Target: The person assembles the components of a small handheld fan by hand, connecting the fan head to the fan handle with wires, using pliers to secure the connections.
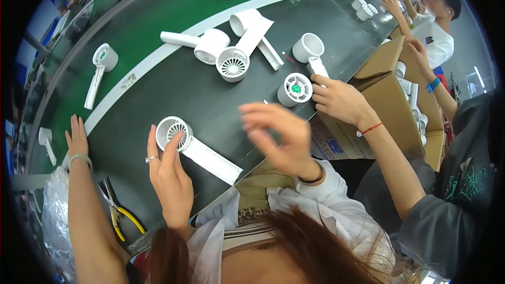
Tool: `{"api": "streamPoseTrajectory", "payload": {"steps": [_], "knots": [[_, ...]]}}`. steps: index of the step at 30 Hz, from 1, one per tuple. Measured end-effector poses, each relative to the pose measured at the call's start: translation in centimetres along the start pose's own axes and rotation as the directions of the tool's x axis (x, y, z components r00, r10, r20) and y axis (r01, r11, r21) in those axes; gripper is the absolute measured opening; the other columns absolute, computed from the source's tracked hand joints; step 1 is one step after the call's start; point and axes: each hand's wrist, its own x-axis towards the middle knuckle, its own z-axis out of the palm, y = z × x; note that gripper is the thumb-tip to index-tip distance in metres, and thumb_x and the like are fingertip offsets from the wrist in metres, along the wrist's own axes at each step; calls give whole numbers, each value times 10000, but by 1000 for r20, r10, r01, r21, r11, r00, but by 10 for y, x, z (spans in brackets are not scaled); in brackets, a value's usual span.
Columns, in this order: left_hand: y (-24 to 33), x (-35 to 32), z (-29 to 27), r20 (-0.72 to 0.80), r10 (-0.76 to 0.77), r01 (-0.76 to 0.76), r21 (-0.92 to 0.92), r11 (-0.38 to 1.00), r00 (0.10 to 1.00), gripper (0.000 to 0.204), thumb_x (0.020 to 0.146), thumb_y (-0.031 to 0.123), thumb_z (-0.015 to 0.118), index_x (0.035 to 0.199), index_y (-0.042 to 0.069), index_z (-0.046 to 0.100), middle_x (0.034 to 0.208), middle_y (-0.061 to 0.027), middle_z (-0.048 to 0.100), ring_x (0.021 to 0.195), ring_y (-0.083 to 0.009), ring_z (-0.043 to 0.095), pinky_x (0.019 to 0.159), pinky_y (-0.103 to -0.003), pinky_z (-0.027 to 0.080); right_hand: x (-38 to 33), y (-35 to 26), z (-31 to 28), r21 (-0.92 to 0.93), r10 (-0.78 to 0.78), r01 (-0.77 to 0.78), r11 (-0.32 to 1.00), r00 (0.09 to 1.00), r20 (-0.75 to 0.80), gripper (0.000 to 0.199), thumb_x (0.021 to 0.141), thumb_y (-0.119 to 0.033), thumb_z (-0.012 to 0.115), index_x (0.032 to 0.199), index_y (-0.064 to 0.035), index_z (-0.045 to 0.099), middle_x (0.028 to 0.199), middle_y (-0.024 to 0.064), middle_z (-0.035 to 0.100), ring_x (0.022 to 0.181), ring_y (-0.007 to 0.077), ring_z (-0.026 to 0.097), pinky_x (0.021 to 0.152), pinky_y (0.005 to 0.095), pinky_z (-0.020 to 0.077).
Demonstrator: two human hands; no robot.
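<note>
1. Head view: a white housing (200,152) is held at its round end by the left hand (172,181), the fingers closed about the ring wall, over the table (226,105) near its front edge.
2. The right hand (281,139) is blurred and held apart from the housing — its fingers are loosely spread from the thumb, and nothing can be made out in them.
3. In the held housing a radial grille is seen, but no green centre; its handle appears as an open channel. It is judged to be unfinished.
4. Beyond it, three more housings (233,66) are gathered, one with its grille showing; these are judged to be left to do.
5. To the right, a green-centred housing (294,89) is set beside a co-worker's hand (342,102) — that one is judged further along.
6. Pliers (112,205) are left lying untouched; on the green belt (137,27) another green-centred housing (106,58) is seen.
</note>
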Motion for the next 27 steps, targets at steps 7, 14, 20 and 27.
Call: {"api": "streamPoseTrajectory", "payload": {"steps": [7, 14, 20, 27], "knots": [[5, 16, 14, 32, 54, -53, -53, 997, 998, 404, 849, -93, 416, 1218, 7, 546, 1341, -260, 432, 1136, -398, 508, 955, -374, 398, -10, 38, -31, -618, -163, -76, 783, 933, -321, 625, 695, -80, 757, 1233, 56, 468, 1254, 223, 490, 1098, 316, 526, 899, 358, 440], [7, -3, 1, 3, -90, 90, -49, 995, 996, 651, 805, 118, 637, 1380, 18, 349, 1329, -178, 455, 1133, -301, 504, 927, -397, 425, 9, 58, -9, -746, -85, -233, 624, 929, -361, 771, 706, -222, 780, 1294, 72, 377, 1173, 257, 496, 1078, 393, 486, 918, 440, 386], [9, -31, -5, 47, -183, 186, -88, 979, 982, 784, 685, 104, 759, 1359, 8, 370, 1227, -175, 509, 1009, -265, 538, 801, -355, 472, 8, 67, 1, -653, -42, -242, 718, 920, -389, 658, 700, -146, 762, 1246, 40, 445, 1071, 209, 560, 955, 333, 563, 829, 387, 450], [7, -32, -8, 98, -175, 180, -43, 983, 980, 748, 680, 185, 796, 1295, -27, 427, 1169, -195, 520, 974, -321, 550, 836, -391, 443, -6, 39, 20, -19, 143, -147, 989, 978, -153, 457, 638, -29, 645, 1079, 22, 539, 1026, 113, 577, 904, 191, 572, 823, 278, 442]]}}
